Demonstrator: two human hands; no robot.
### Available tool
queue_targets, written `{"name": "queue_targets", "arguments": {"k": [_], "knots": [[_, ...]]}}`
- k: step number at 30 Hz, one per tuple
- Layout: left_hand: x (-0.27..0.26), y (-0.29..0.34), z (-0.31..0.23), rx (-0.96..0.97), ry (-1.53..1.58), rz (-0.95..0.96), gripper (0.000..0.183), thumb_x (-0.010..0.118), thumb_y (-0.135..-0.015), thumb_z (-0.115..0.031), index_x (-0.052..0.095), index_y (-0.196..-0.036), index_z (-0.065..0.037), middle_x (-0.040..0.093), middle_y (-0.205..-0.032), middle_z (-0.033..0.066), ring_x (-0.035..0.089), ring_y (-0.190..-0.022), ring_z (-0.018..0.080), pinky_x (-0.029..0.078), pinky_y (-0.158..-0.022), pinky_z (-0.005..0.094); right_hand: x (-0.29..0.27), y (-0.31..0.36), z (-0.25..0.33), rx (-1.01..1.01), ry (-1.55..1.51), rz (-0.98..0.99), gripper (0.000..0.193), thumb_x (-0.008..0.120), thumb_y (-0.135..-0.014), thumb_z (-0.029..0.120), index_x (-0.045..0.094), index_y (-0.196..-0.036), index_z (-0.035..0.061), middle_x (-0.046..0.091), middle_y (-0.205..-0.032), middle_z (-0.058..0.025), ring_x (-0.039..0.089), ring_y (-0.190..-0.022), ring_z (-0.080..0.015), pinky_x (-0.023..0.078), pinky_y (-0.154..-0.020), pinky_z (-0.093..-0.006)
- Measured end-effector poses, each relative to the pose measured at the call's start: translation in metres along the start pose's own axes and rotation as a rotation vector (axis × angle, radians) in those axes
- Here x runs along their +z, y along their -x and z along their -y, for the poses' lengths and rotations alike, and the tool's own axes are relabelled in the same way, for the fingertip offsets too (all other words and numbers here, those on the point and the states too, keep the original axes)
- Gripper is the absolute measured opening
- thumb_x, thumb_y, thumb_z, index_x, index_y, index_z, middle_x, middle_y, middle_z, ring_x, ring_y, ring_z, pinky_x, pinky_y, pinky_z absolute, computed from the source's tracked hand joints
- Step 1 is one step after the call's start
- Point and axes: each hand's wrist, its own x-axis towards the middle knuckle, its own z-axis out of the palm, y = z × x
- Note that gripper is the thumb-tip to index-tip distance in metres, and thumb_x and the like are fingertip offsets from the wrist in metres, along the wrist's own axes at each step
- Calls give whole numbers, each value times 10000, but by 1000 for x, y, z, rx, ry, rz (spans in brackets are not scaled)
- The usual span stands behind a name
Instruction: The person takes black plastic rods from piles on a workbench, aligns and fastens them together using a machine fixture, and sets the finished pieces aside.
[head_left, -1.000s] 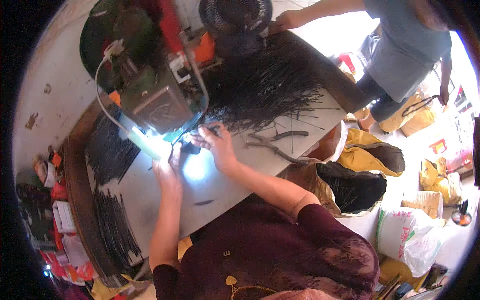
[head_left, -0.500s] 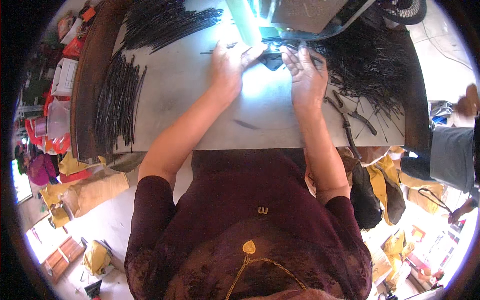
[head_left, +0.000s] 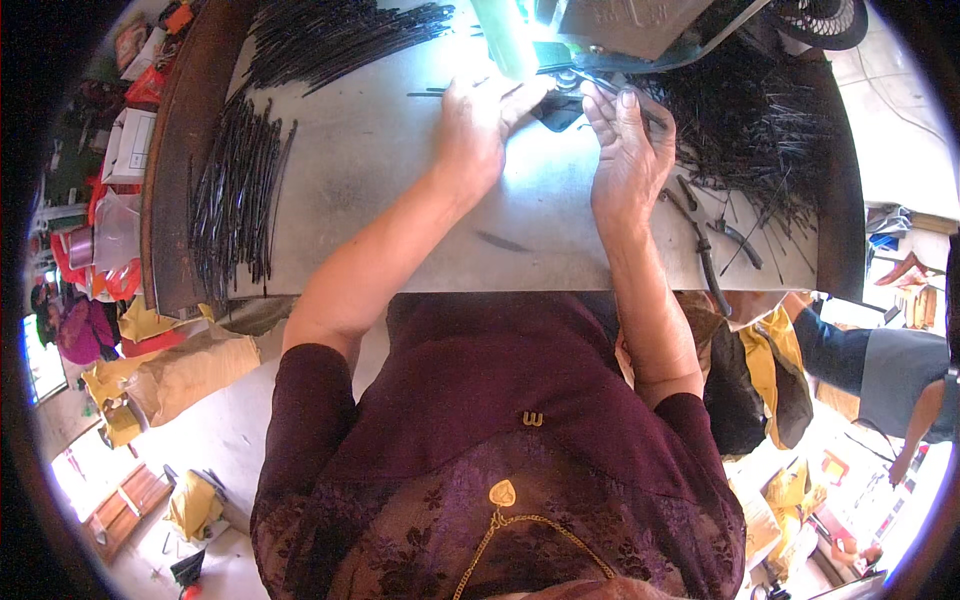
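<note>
My left hand (head_left: pixel 478 125) lies on the grey metal table (head_left: pixel 400 190), its fingers stretched toward a small dark piece (head_left: pixel 560 108) under the lit machine (head_left: pixel 640 25). My right hand (head_left: pixel 628 150) rests beside it, fingertips on thin black strips at the machine's foot. Whether either hand pinches a strip is hidden by the fingers. A big tangled heap of black strips (head_left: pixel 750 125) lies just right of my right hand.
Neat rows of black strips lie at the table's left (head_left: pixel 235 195) and far left (head_left: pixel 340 40). Dark pliers (head_left: pixel 705 240) lie by my right wrist. Bags and boxes (head_left: pixel 120 150) crowd the floor at left. Another person (head_left: pixel 880 365) is at the right.
The view swung from a slanted look at the table to nearly straight down. Both hands have stayed at the machine's foot; the other person now shows at the right edge.
</note>
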Motion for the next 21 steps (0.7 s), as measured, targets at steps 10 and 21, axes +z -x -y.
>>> {"name": "queue_targets", "arguments": {"k": [10,21], "knots": [[0,-5,2,-78,240,-40,188,526,-913,-23,505,-1044,109,575,-1030,159,647,-967,225,575,-827,277,1,2,2,24,17,-14,208,562,-927,74,438,-1068,-17,588,-1026,-195,651,-931,-299,566,-838,-391],[-9,-4,7,179,-163,101,177,554,-912,-77,574,-1032,51,630,-970,154,645,-914,233,535,-795,314,-3,1,1,-30,60,60,198,567,-925,70,452,-1060,-19,615,-1003,-223,663,-901,-305,572,-814,-395]]}}
